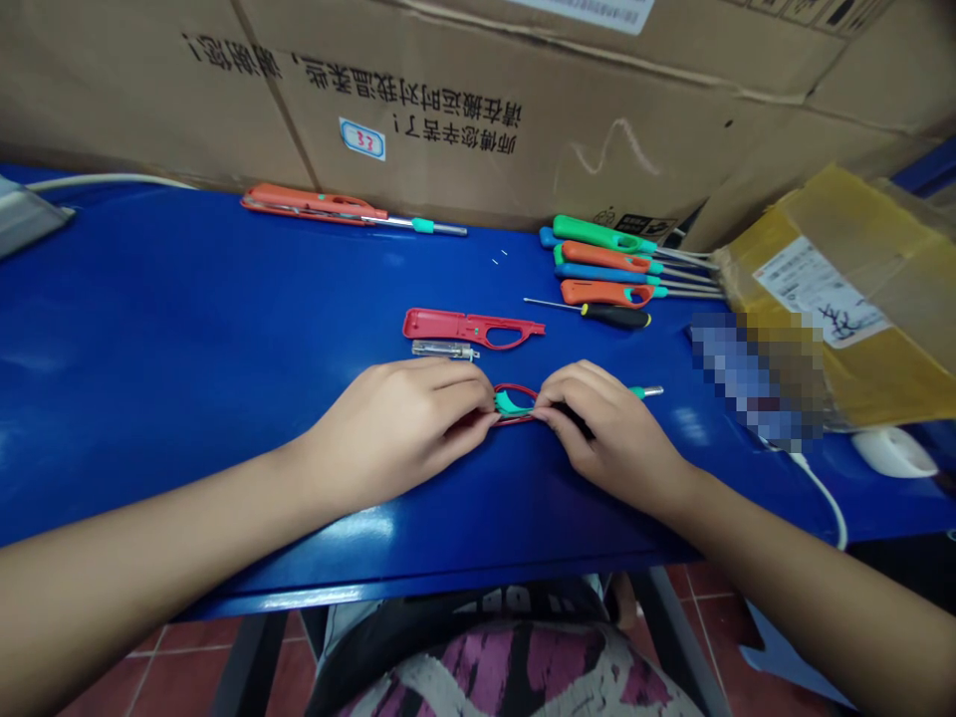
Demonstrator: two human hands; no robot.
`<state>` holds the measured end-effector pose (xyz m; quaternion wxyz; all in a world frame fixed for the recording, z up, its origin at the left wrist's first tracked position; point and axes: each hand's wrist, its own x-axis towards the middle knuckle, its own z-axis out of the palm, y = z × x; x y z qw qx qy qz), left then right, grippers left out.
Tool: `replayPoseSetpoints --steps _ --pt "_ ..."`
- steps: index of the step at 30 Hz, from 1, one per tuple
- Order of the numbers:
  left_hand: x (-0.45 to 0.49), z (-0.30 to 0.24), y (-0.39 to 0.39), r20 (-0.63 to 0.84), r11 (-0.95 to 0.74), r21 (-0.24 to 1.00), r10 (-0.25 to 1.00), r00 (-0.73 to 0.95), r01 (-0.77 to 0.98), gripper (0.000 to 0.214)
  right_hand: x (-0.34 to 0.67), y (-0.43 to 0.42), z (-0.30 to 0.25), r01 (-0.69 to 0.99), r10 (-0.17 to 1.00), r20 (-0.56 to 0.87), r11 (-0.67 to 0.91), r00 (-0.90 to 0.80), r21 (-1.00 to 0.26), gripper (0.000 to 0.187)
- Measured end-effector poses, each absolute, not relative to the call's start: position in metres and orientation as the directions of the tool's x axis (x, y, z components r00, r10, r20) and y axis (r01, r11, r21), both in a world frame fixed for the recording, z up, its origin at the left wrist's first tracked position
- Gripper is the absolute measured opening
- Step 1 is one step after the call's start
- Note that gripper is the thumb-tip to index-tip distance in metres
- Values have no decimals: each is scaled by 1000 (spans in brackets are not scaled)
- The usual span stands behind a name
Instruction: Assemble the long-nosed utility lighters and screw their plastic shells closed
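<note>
My left hand (410, 413) is closed in a pinch at the left end of a green lighter trigger (512, 405). My right hand (608, 428) pinches at the trigger's right end. The trigger sits in the finger loop of a red lighter casing half (515, 387), mostly covered by both hands. To the right of my right hand pokes out a metal nozzle tip (654, 390) with a green collar. Just beyond my hands lie the other red casing half (440, 325), inner side up, and a clear fuel tank (440, 350).
Several stick lighters (604, 264) lie side by side at the back right, with a black-handled screwdriver (616, 316) before them. An orange lighter (314, 202) rests against the cardboard box (448, 60). At right are a yellow-taped package (888, 269) and a white mouse (894, 452).
</note>
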<state>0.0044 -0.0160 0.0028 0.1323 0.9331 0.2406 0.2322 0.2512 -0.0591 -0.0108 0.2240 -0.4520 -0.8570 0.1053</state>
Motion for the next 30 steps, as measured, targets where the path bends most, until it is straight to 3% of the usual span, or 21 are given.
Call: replayPoseSetpoints --steps 5,8,12,22,30 --pt "4 3 -16 370 -847 366 513 775 386 17 248 -60 -11 696 815 327 579 -478 -426 8" --pt "4 3 -17 357 -832 385 533 767 399 17 246 -59 -8 654 858 329 513 -394 -556 7" --pt "6 3 -19 330 -799 420 575 748 430 18 247 -54 1 597 918 224 384 -326 -705 7" --pt "7 4 -19 288 -732 503 644 709 460 14 249 -49 9 625 944 87 277 -317 -730 5" --pt "4 5 -21 328 -816 372 561 760 442 16 262 -46 15 670 955 137 284 -265 -686 5"
